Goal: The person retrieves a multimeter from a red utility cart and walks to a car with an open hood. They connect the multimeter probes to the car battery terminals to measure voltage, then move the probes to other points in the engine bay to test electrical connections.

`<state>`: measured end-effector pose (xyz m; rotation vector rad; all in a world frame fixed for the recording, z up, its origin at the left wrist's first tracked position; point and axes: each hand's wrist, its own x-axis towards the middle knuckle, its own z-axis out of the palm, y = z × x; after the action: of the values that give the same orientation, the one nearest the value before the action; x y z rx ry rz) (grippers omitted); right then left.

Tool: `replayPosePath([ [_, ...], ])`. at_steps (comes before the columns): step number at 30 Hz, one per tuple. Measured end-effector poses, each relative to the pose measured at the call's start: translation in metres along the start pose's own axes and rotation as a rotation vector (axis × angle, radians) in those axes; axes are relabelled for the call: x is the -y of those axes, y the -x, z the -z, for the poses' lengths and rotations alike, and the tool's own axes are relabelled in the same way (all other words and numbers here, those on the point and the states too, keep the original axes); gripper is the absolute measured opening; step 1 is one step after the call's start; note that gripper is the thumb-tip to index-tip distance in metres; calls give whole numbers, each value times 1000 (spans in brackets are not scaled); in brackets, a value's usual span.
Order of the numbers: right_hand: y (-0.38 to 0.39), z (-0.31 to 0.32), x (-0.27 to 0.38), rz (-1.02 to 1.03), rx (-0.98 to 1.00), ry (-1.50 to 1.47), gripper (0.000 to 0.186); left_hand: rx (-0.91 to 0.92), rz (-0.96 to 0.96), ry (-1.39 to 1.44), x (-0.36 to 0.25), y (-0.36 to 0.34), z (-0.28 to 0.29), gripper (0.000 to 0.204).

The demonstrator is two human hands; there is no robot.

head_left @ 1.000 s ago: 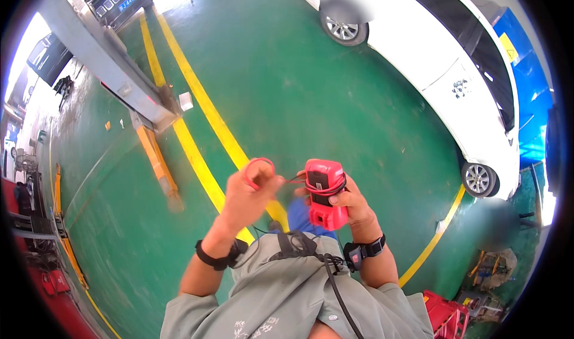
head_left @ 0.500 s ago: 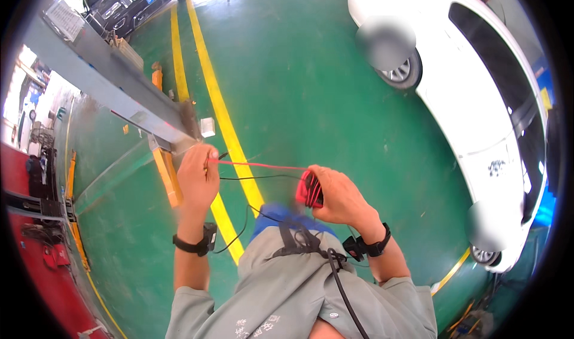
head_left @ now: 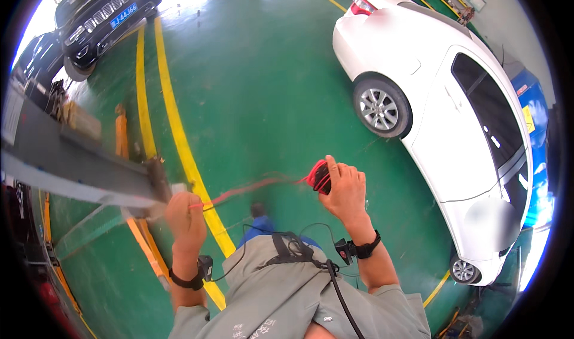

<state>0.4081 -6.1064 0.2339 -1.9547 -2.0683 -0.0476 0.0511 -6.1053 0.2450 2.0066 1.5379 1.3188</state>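
My right hand (head_left: 348,190) is closed round a small red-and-black device (head_left: 321,177) wound with thin red and black leads. The palm and fingers hide part of it. From the device a red test lead (head_left: 248,187) runs leftward, blurred by motion, to my left hand (head_left: 185,218). There the fingers are pinched on the lead's end, close to the foot of a grey lift post (head_left: 113,177). A darker stretch of lead shows just beside the left fingers. Both hands are held out in front of my body, well apart.
A white car (head_left: 430,123) stands on the right and a dark car (head_left: 104,19) at the far left. Orange lift arms (head_left: 143,243) lie low at the left. Yellow lines (head_left: 179,132) cross the green floor (head_left: 269,99). Black cables (head_left: 341,291) hang at my front.
The view has shifted, with more of both cars in sight. My right hand has risen and swung right, my left hand has dropped lower left, and the red lead spans a longer gap.
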Motion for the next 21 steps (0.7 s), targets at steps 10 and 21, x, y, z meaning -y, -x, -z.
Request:
replayPosePath([
  [10, -217, -16, -84, -449, 263, -2206, 81, 180, 501, 266, 175, -207, -66, 34],
  [21, -539, -76, -149, -3, 452, -2838, 103, 333, 505, -286, 272, -395, -195, 38],
])
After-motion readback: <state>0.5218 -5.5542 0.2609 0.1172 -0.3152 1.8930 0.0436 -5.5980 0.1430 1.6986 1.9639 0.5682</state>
